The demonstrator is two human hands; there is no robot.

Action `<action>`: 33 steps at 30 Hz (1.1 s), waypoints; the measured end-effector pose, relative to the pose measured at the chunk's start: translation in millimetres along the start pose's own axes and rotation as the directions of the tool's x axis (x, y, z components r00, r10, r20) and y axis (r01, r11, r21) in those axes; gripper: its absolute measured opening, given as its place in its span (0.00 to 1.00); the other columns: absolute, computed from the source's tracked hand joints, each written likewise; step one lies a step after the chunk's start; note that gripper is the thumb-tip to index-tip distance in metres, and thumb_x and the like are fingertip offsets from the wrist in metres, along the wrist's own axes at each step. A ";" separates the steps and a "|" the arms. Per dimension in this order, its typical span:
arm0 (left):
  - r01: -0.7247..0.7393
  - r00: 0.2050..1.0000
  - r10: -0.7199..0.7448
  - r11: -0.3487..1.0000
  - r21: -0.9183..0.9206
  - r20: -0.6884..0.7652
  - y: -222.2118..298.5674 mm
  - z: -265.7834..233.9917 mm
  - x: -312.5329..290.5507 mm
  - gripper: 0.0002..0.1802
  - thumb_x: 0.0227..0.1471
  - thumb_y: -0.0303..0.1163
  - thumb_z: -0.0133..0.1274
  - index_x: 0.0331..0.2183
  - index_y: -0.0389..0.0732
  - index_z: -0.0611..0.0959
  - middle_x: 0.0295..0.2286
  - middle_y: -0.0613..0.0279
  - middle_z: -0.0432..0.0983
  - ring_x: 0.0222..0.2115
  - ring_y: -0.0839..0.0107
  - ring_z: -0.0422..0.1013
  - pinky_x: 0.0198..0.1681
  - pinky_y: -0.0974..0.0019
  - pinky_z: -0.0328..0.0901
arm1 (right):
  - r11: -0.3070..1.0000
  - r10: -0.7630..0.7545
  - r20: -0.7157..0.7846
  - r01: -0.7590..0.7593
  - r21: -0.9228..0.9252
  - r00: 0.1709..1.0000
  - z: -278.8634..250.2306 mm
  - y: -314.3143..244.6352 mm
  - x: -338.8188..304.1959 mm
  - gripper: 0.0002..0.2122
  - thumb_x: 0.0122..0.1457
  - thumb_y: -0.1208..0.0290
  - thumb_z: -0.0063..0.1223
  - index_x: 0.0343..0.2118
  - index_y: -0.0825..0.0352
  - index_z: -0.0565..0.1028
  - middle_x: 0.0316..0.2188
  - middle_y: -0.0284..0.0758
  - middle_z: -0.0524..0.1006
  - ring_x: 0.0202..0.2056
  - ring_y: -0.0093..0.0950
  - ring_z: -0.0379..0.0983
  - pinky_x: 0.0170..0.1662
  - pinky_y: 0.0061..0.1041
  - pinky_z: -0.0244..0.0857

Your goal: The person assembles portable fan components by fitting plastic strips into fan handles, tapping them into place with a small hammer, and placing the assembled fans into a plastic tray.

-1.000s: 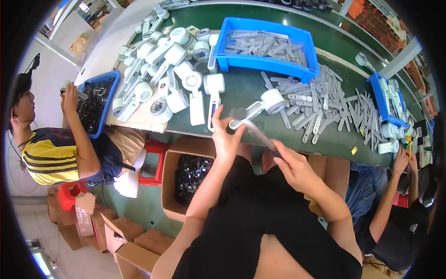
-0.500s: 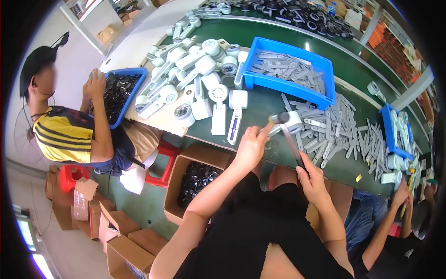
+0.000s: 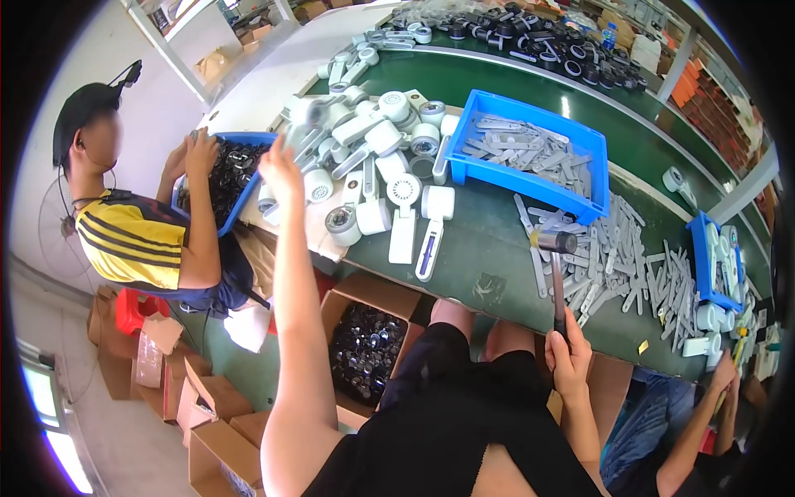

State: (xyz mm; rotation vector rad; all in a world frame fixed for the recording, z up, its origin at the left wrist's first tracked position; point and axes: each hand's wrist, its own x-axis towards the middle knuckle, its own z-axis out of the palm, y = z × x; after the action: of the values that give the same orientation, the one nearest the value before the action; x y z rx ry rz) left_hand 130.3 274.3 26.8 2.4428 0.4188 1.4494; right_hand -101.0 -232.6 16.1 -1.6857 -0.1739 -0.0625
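Note:
My right hand [image 3: 570, 356] is wrapped round the dark grip of a small hammer [image 3: 557, 286]. Its cylindrical head, yellowish at one end and dark at the other, is raised above the near table edge, beside a heap of grey flat handle strips [image 3: 609, 248]. My left arm stretches far to the left, and my left hand [image 3: 281, 172] is over the left side of a pile of white round-headed parts with handles [image 3: 385, 137]. Its fingers look stretched out and blurred, with nothing seen in them. Just beyond them a white part [image 3: 305, 111] is smeared by motion.
A blue bin [image 3: 600, 153] of grey strips stands on the green table [image 3: 472, 269]. Left, a person in yellow [image 3: 137, 240] works at a blue tray of dark parts. A cardboard box [image 3: 397, 290] of shiny dark pieces sits below. Another person's hands [image 3: 723, 374] are at far right.
My left hand has moved from beside the hammer head to the far left pile. The white part under the hammer is gone from there. The hammer has dropped lower and turned in my right hand.

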 end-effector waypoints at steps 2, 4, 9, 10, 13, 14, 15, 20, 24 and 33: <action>0.040 0.999 -0.041 0.997 0.068 0.014 -56.8 23.5 23.5 0.19 0.49 0.29 0.54 0.45 0.46 0.78 0.32 0.48 0.72 0.35 0.51 0.67 0.42 0.53 0.62 | 1.000 -0.013 -0.004 0.013 0.012 1.000 1.4 4.1 0.2 0.21 0.59 0.78 0.43 0.57 0.76 0.61 0.17 0.25 0.65 0.17 0.12 0.58 0.19 0.13 0.52; 0.021 0.995 -0.028 0.997 0.071 0.093 -83.4 39.9 32.3 0.20 0.45 0.28 0.55 0.44 0.46 0.79 0.32 0.46 0.74 0.35 0.49 0.70 0.43 0.53 0.63 | 1.000 -0.012 -0.018 0.012 0.012 1.000 -0.4 7.0 -0.7 0.21 0.59 0.78 0.43 0.57 0.76 0.61 0.17 0.25 0.65 0.17 0.12 0.58 0.19 0.13 0.51; -0.099 0.913 0.062 0.993 0.071 0.404 -100.3 51.0 50.3 0.24 0.47 0.29 0.52 0.49 0.49 0.76 0.39 0.47 0.75 0.43 0.52 0.69 0.49 0.53 0.61 | 1.000 0.004 -0.011 -0.004 0.016 1.000 -1.7 9.7 3.2 0.21 0.59 0.77 0.44 0.56 0.76 0.62 0.17 0.25 0.65 0.17 0.13 0.59 0.20 0.13 0.52; -0.210 0.927 0.142 0.964 0.165 0.347 -96.9 47.8 50.8 0.23 0.48 0.30 0.51 0.50 0.52 0.76 0.40 0.49 0.74 0.45 0.54 0.67 0.50 0.52 0.60 | 1.000 0.011 -0.010 -0.010 0.021 1.000 -0.6 8.8 3.3 0.21 0.59 0.77 0.44 0.56 0.76 0.62 0.17 0.25 0.65 0.17 0.13 0.59 0.20 0.13 0.52; -0.149 0.982 0.123 0.971 0.188 0.144 -38.0 36.8 39.2 0.17 0.52 0.33 0.50 0.45 0.44 0.78 0.42 0.51 0.74 0.43 0.52 0.67 0.46 0.52 0.62 | 0.999 0.039 0.009 -0.039 0.020 0.999 1.2 6.5 2.0 0.21 0.60 0.77 0.45 0.56 0.76 0.63 0.18 0.26 0.66 0.19 0.13 0.60 0.22 0.13 0.54; -0.221 0.961 0.193 0.967 0.130 0.197 -4.6 24.0 28.8 0.16 0.52 0.35 0.50 0.44 0.42 0.78 0.39 0.50 0.74 0.40 0.52 0.69 0.42 0.53 0.64 | 0.999 0.047 -0.006 -0.047 0.015 0.999 1.3 4.7 0.3 0.21 0.60 0.77 0.45 0.56 0.76 0.63 0.18 0.26 0.66 0.19 0.13 0.60 0.22 0.13 0.54; -0.294 0.929 0.271 0.954 0.055 0.252 44.2 12.7 6.3 0.16 0.53 0.36 0.50 0.43 0.41 0.78 0.37 0.50 0.75 0.36 0.52 0.71 0.38 0.54 0.65 | 0.998 0.058 -0.017 -0.058 -0.005 0.998 -1.3 6.8 -0.9 0.21 0.60 0.77 0.45 0.56 0.75 0.63 0.18 0.26 0.66 0.19 0.14 0.61 0.22 0.14 0.55; -0.138 0.706 0.253 0.965 -0.222 0.662 177.1 -71.6 -123.7 0.37 0.43 0.53 0.60 0.48 0.38 0.72 0.29 0.51 0.76 0.31 0.52 0.74 0.31 0.54 0.68 | 0.995 0.031 -0.036 -0.034 -0.096 0.999 -2.5 11.6 -2.1 0.20 0.60 0.77 0.43 0.56 0.72 0.63 0.17 0.26 0.66 0.16 0.12 0.57 0.19 0.12 0.50; -0.253 0.725 0.412 0.904 -0.343 0.552 191.1 -72.4 -167.2 0.34 0.42 0.28 0.60 0.52 0.38 0.67 0.28 0.50 0.74 0.30 0.53 0.72 0.33 0.55 0.67 | 0.962 0.141 -0.004 -0.138 -0.234 0.990 -22.2 19.5 -18.1 0.20 0.60 0.75 0.46 0.56 0.70 0.64 0.18 0.28 0.67 0.19 0.16 0.61 0.23 0.17 0.57; -0.393 0.642 0.599 0.793 -0.466 0.478 265.8 -66.2 -183.5 0.25 0.41 0.21 0.52 0.46 0.43 0.75 0.43 0.54 0.67 0.45 0.54 0.63 0.46 0.52 0.58 | 0.922 0.198 -0.154 -0.237 -0.307 0.968 -39.3 28.0 -41.0 0.19 0.59 0.73 0.48 0.54 0.71 0.65 0.21 0.41 0.69 0.24 0.28 0.67 0.32 0.26 0.63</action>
State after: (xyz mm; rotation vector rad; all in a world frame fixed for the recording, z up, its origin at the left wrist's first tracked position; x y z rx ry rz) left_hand 16.7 -34.7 8.8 2.6500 -0.6547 0.6792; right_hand -134.8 -277.9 -12.4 -2.0137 0.1238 -0.0263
